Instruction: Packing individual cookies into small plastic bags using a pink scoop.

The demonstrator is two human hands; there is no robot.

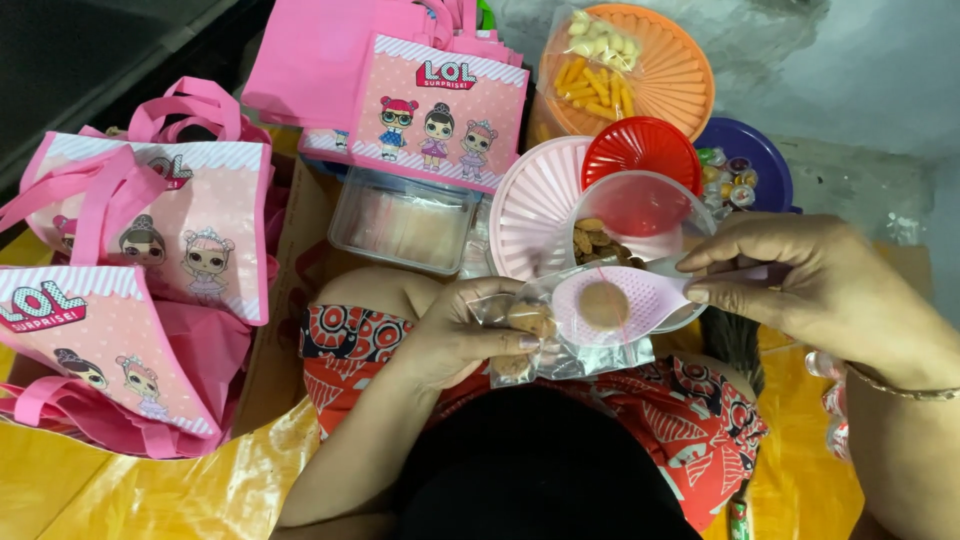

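The person's left forearm is rising from six o'clock, the left hand (470,335) curling its fingers and pinching a clear plastic bag (560,345) at the picture's centre, with round cookies inside. The right arm is reaching in from four o'clock; the right hand (810,285) is pinching the handle of a pink slotted spoon (625,300) carrying one cookie (604,303) over the bag's mouth. Just behind, at twelve o'clock, a clear jar (640,220) is holding more cookies.

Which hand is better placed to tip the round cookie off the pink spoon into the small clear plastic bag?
Right hand: it grips the pink slotted spoon carrying the round cookie at the bag's mouth. Left hand is occupied holding the small clear plastic bag.
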